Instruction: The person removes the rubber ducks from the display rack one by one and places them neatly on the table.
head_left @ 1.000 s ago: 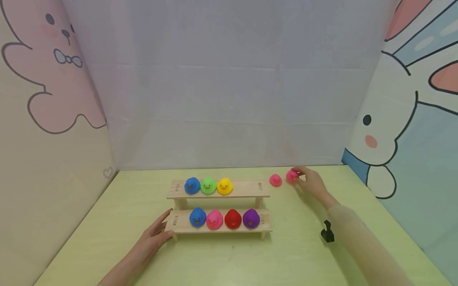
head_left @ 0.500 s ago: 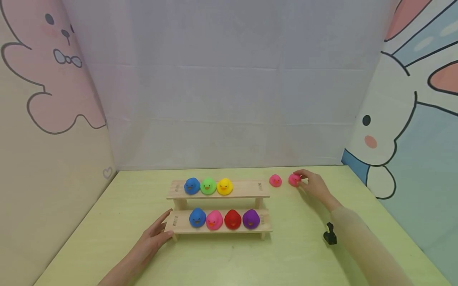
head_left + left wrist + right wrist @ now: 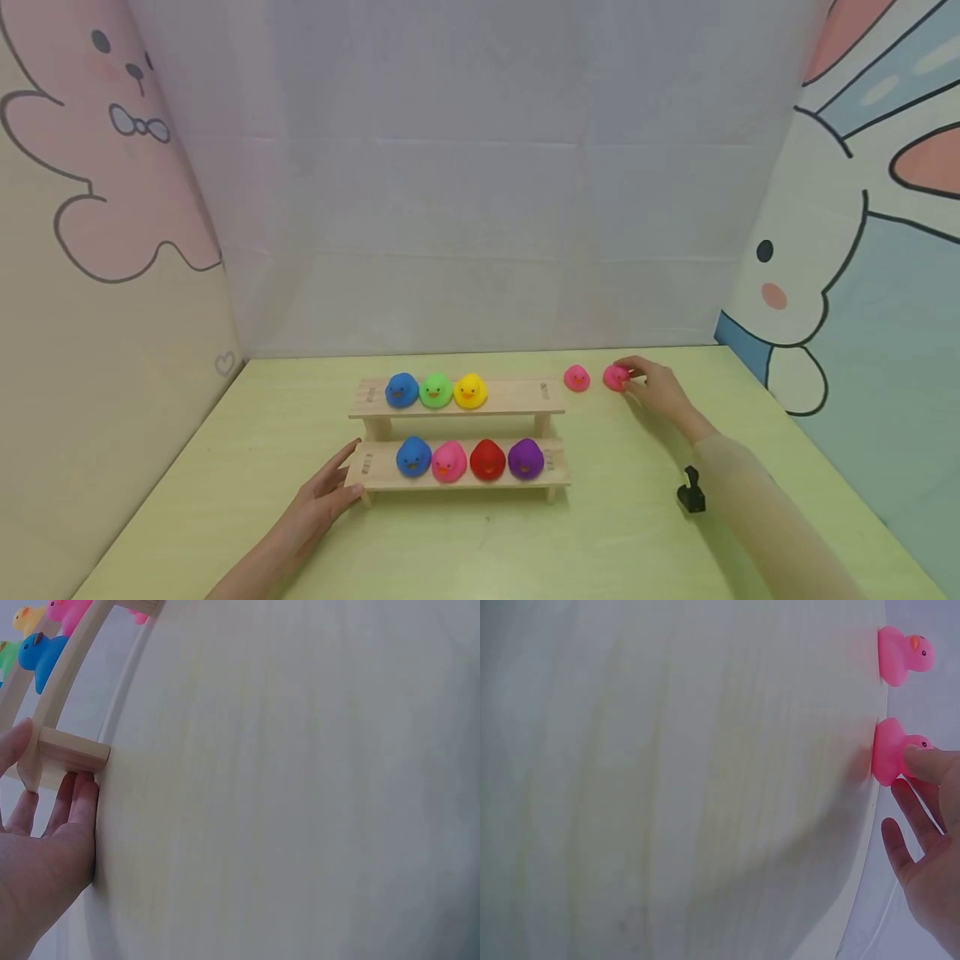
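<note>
My right hand (image 3: 660, 390) pinches a pink rubber duck (image 3: 617, 378) between thumb and fingers at the back right. In the right wrist view the duck's base (image 3: 887, 754) meets the tabletop, with the thumb across its head. Beside it, a little apart, sits another pink duck (image 3: 577, 378). My left hand (image 3: 318, 504) grips the left end of a two-tier wooden stand (image 3: 378, 479); the left wrist view shows the thumb at the board's edge and fingers at its support (image 3: 73, 750). The lower board bears blue, pink, red and purple ducks, the upper blue, green and yellow ones.
A small black object (image 3: 692, 490) lies next to the right sleeve (image 3: 757, 500). A white curtain (image 3: 480, 208) hangs behind the table. Side panels bear a pink cartoon animal (image 3: 120, 192) at left and a white rabbit (image 3: 795, 250) at right.
My right hand has lowered the pink duck slightly and shifted it a little to the right, onto the table. The left hand and the stand have stayed in place.
</note>
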A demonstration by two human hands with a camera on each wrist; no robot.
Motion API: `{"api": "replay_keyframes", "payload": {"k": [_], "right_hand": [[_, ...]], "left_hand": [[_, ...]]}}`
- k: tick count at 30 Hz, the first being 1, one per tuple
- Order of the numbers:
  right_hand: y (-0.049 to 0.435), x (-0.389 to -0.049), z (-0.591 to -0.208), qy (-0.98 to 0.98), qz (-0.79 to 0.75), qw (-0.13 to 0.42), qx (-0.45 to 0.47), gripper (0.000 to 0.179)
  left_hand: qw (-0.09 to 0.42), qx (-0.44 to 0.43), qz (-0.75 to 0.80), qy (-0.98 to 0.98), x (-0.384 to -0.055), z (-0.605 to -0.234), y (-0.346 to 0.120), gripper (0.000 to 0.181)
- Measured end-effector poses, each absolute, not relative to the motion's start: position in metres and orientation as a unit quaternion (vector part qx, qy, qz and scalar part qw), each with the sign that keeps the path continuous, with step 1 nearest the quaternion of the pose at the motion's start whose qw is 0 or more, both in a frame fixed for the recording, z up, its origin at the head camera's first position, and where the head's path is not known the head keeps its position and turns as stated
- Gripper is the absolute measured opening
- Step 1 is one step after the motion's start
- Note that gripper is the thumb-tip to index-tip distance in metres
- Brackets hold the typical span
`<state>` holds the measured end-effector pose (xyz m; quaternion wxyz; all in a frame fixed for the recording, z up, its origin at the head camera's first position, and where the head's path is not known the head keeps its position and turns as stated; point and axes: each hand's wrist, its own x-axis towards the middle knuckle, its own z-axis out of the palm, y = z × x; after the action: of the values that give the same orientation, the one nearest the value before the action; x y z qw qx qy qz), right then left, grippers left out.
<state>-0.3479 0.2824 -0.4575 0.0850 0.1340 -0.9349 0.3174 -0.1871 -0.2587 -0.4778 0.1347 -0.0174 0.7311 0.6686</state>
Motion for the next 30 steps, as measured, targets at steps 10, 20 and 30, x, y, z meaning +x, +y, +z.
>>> {"api": "replay_keyframes", "payload": {"k": [10,20,30], "right_hand": [[0.2843,-0.3503,-0.4581,-0.937,0.318,0.073,0.125,0.036],[0.2841,-0.3528,-0.4585,-0.935,0.320,0.073,0.133,0.038],[0.2878,-0.3531,-0.4519,-0.928,0.334,0.082,0.144,0.048]], "left_hand": [[0.135,-0.014,0.667,0.732,-0.1873,-0.4789,-0.2597,0.076],[0.134,-0.018,0.666,0.733,-0.1878,-0.4780,-0.2600,0.076],[0.133,-0.013,0.673,0.728,-0.1880,-0.4802,-0.2598,0.075]]}}
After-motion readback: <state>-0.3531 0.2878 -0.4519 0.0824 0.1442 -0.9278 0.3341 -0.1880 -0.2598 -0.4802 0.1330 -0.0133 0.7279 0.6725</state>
